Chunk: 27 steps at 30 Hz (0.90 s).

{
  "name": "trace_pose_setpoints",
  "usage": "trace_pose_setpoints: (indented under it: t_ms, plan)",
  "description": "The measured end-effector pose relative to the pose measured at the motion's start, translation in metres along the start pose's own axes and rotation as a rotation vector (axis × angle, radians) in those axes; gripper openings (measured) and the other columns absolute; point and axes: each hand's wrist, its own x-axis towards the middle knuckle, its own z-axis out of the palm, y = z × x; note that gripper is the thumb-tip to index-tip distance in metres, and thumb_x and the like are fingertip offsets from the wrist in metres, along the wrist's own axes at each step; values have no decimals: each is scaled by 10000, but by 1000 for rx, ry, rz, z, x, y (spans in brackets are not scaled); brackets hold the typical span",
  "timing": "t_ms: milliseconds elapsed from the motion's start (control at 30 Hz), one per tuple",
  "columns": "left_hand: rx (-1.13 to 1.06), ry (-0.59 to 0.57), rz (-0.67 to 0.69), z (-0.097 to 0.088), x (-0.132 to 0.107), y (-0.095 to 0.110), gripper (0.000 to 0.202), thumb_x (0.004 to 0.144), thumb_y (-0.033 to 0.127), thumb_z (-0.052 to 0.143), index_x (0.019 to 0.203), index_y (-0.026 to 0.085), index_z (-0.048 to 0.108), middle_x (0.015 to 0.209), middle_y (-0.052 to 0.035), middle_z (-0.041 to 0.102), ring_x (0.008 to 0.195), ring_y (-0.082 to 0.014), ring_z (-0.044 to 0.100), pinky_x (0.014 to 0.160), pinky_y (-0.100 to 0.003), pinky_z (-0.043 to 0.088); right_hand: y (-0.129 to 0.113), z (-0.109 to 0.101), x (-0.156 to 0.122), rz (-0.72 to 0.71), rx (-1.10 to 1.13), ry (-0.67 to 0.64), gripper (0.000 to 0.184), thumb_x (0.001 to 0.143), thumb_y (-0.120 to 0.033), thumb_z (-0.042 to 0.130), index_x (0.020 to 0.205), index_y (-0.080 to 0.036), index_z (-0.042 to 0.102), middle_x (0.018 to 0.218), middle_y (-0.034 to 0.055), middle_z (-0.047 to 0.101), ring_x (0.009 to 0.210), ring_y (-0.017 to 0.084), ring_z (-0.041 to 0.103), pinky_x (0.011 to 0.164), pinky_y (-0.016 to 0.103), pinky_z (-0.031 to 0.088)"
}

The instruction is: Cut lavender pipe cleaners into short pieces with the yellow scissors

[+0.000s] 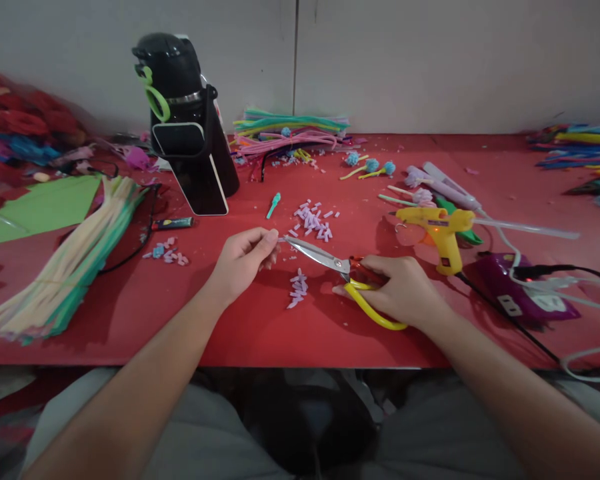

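Pinches a small pale piece (281, 239) between thumb and finger of the left hand (245, 260), near the centre of the frame, the other fingers curled in (cannot make out its full length, most of it being covered by the fingertips). Grips a pair of scissors (339, 265) by the red and yellow handles in the right hand (400, 287), right of centre, with the blades close together and pointed left at the piece; cannot tell about contact at the tips. Has lilac clippings (309, 217) strewn over the red tabletop (240, 343) just above the blades, and a smaller lilac heap (299, 288) below them. Has a teal stub (275, 202) above the left hand, a yellow glue gun (443, 235) above the right, and a purple box (497, 270) with cables at lower right. Has a bundle of cream and green fuzzy stems (75, 257) at left and a black bottle (173, 73) at upper left.
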Motion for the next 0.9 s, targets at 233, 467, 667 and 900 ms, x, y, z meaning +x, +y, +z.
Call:
trace_pose_setpoints:
  t_ms: [233,467,667,900]
  plan:
    - [-16,19,-21,1,1,0,390,910,498,607,700,169,613,631,-5,574,555,-90,508,539,-219,420,2,1,2,-11,-16,11,668,693,-795,610,555,-212,315,520,-49,332,555,100,246,484,257,235]
    - [-31,41,-29,1,1,0,393,905,495,618,686,169,605,610,4,556,543,-83,495,522,-213,406,1,1,-2,27,-7,-14,627,681,-750,661,603,-223,332,534,-53,355,548,99,260,490,255,246]
    - [-15,50,-30,2,1,0,388,896,501,624,690,173,612,606,4,564,540,-88,498,522,-218,410,0,0,-1,7,-16,-7,628,691,-754,645,583,-219,334,526,-49,342,535,95,253,476,255,235]
    - [-9,39,-19,2,2,0,389,907,490,616,682,172,614,613,2,573,546,-85,504,535,-218,418,1,0,0,1,-7,-2,633,693,-750,648,575,-214,332,528,-52,325,554,99,250,480,256,235]
